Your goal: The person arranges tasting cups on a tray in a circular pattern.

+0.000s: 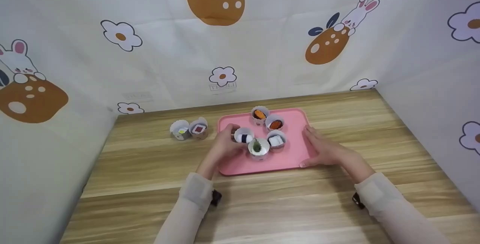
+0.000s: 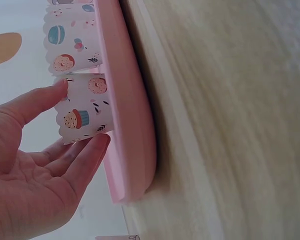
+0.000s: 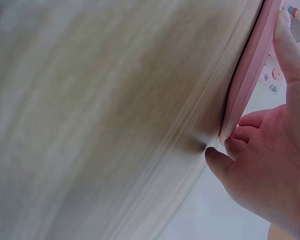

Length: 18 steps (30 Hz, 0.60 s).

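A pink tray (image 1: 236,167) lies on the table with several patterned paper cups on it. My left hand (image 1: 225,144), reaching over the tray's left side, holds a paper cup (image 2: 85,107) between thumb and fingers. Inside that cup is a white sushi-like piece (image 1: 244,138) with a black band. Close by stand a cup with a green topping (image 1: 257,145), one with a white piece (image 1: 276,141), one with a red topping (image 1: 275,124) and one with an orange topping (image 1: 259,114). My right hand (image 1: 324,151) rests along the tray's right edge, fingers extended.
Left of the tray, two more paper cups stand on the wooden table (image 1: 150,176): one with a yellow-and-white piece (image 1: 182,131), the other with a dark red-and-white piece (image 1: 199,129). A printed cloth wall (image 1: 168,68) rises behind the table and along both sides.
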Tool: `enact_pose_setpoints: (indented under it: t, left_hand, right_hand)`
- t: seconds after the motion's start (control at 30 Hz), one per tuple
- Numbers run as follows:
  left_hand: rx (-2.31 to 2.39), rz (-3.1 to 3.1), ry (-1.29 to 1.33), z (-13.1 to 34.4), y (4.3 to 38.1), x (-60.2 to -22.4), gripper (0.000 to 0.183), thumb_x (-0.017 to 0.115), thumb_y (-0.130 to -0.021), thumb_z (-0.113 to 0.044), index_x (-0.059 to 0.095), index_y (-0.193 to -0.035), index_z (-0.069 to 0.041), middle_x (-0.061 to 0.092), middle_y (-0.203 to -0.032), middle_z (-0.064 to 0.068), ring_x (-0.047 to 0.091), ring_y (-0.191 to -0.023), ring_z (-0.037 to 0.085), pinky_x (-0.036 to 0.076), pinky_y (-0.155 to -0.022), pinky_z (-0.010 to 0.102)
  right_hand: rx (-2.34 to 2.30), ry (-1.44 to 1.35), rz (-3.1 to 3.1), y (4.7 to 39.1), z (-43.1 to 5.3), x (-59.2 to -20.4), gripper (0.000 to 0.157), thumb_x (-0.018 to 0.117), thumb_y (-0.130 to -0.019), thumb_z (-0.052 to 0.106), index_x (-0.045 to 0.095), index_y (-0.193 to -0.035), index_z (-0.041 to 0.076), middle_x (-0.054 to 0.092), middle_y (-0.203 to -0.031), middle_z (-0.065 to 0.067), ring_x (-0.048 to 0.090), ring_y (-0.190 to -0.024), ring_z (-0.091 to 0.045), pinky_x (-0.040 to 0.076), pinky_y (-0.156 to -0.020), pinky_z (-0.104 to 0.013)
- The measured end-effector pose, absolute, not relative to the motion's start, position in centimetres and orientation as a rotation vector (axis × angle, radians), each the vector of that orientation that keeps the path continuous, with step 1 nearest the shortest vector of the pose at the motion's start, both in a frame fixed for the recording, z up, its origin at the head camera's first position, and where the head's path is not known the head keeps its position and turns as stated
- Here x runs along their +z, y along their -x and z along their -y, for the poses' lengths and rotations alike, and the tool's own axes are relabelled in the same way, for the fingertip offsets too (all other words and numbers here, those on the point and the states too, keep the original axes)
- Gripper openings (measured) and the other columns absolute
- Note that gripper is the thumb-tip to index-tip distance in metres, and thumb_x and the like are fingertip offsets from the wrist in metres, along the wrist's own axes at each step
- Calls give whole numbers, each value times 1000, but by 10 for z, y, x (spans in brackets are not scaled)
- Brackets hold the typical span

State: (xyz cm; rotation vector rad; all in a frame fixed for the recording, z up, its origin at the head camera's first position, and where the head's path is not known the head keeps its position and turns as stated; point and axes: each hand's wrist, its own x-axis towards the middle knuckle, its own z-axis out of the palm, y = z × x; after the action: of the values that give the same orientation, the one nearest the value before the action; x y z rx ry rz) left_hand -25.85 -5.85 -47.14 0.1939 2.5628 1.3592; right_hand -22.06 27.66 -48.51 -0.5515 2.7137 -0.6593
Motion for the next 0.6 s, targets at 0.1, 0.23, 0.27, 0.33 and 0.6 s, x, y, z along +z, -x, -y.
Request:
enact_pose_setpoints:
  t: [0.1,0.23,0.27,0.33,0.6]
  left_hand:
    - [1398,-2548,-219,61,258,-471,69,82,-78,-8,47,-137,0,55,-140,22,57,-127,36,47,-111,45]
    - [1427,-2533,-221,64,257,-468,69,82,-78,-6,48,-137,2,56,-139,22,58,-126,37,47,-110,44]
    - [1434,-2533,-222,65,257,-467,68,82,-78,-5,48,-136,2,56,-138,22,58,-126,37,48,-110,44]
    - [1446,-2530,-223,66,257,-465,65,80,-79,-4,49,-135,3,57,-138,23,58,-125,37,48,-109,44]
    - [1551,-2496,-260,74,255,-462,58,75,-81,4,48,-132,7,56,-135,27,57,-125,42,50,-107,46]
  right_hand:
    - [-656,568,-2722,220,-276,-485,119,78,-80,53,10,-154,-11,4,-164,-31,7,-152,-48,14,-124,-58]
    - [-655,557,-2718,220,-276,-484,120,77,-80,54,9,-155,-10,3,-164,-30,7,-152,-47,14,-124,-58]
    - [-656,554,-2717,220,-276,-484,120,77,-80,54,9,-155,-10,3,-164,-30,7,-152,-48,13,-124,-59]
    - [-659,549,-2713,220,-276,-483,120,77,-80,54,8,-155,-10,2,-164,-30,6,-152,-48,13,-124,-59]
    - [-651,554,-2723,219,-276,-483,120,77,-80,54,9,-155,-10,2,-163,-31,7,-151,-49,14,-123,-59]
